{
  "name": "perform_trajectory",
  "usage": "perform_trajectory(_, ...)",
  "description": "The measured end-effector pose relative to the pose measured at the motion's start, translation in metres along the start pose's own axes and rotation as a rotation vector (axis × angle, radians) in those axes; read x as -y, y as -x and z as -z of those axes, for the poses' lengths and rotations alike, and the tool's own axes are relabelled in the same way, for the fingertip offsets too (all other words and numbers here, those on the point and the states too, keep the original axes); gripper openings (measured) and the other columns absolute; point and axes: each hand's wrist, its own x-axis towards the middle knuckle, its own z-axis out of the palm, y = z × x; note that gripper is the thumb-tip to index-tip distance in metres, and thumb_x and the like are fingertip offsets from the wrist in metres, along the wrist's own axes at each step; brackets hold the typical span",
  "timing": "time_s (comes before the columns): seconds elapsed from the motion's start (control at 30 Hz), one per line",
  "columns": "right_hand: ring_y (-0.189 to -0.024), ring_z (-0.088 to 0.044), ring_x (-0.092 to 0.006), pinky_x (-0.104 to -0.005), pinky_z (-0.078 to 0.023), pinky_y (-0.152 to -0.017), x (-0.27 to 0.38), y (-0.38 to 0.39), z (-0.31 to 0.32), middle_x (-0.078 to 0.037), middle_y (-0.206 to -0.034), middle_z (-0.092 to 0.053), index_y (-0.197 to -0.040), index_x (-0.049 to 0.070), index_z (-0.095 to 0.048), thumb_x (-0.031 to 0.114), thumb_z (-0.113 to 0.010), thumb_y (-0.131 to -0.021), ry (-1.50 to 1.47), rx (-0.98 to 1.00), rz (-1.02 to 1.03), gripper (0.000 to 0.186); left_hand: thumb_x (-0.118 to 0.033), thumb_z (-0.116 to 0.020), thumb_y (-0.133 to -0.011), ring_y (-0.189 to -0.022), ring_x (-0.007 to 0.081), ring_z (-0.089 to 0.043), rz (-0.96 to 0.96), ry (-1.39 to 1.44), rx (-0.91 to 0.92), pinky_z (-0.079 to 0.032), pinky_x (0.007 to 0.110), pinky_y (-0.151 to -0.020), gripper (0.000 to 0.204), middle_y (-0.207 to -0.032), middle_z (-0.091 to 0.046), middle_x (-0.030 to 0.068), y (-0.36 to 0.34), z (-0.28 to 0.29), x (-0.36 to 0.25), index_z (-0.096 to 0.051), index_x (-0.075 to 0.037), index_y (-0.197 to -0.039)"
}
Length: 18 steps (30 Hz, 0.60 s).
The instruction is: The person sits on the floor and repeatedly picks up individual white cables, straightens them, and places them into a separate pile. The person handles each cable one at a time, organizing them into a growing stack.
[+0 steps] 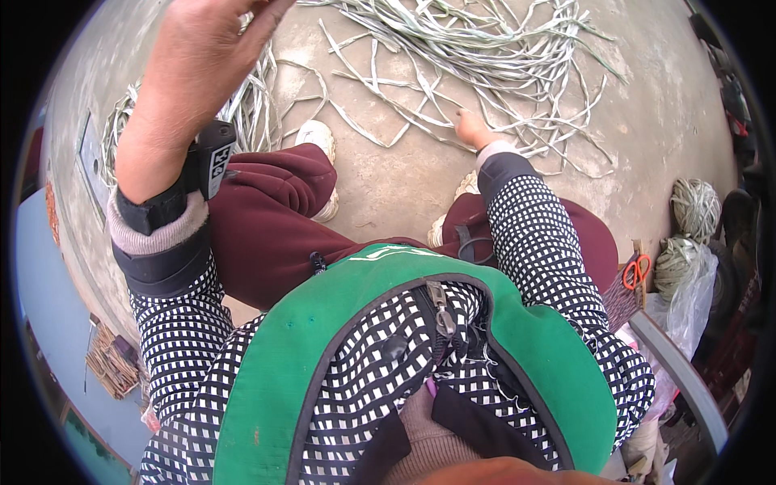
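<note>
Pale silvery strands (501, 69), flat and crinkled, heaped in a loose tangle on grey floor (388, 198), some straying and crossing, second bunch (257, 113) at left

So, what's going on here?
A person is working with pale strips strewn across the floor. The right-hand grip is at their near edge, perhaps on one strip; I can't be sure. The left-hand grip is at the upper left, partly cut off, so its hold can't be told.

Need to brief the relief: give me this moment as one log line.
left hand: cut by top edge, grip unclear | right hand: by strands, grip unclear | strands: loose on floor | scissors: right side
</note>
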Motion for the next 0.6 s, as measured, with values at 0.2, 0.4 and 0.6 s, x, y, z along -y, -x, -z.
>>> perform_trajectory(0.2,-0.104,-0.059,-0.0356,-0.0414,-0.046,-0.090,0.001,0.005,-0.013,-0.020,-0.109,-0.062,-0.111,0.006,-0.061,0.009,-0.055,-0.078,0.140,0.148,-0.086,0.033,-0.011,-0.062,-0.085,-0.079,0.0256,-0.064,0.092,0.012,0.223,-0.049,0.029,-0.070,0.017,-0.087,-0.066,0.0129,0.011,-0.021,0.031,-0.064,-0.003,-0.100)
perform_trajectory(0.4,-0.094,-0.061,-0.0351,-0.0436,-0.048,-0.082,0.066,-0.007,0.054,-0.019,-0.097,-0.064,-0.100,0.007,-0.066,0.013,-0.051,-0.082,0.145,-0.033,0.252,0.024,-0.010,-0.063,-0.084,-0.076,0.0257,-0.064,0.022,0.027,0.265,-0.049,0.032,-0.068,0.019,-0.082,-0.065,0.0150,0.021,-0.042,0.044,-0.063,-0.002,-0.101)
perform_trajectory(0.6,-0.086,-0.061,-0.0359,-0.0459,-0.048,-0.073,0.178,0.049,0.175,-0.017,-0.086,-0.064,-0.099,0.008,-0.062,0.024,-0.057,-0.086,0.226,-0.227,0.652,0.021,-0.006,-0.069,-0.074,-0.074,0.0292,-0.062,-0.082,0.186,0.357,-0.050,0.035,-0.070,0.047,-0.103,-0.061,0.0167,0.020,-0.071,0.042,-0.054,-0.003,-0.118)
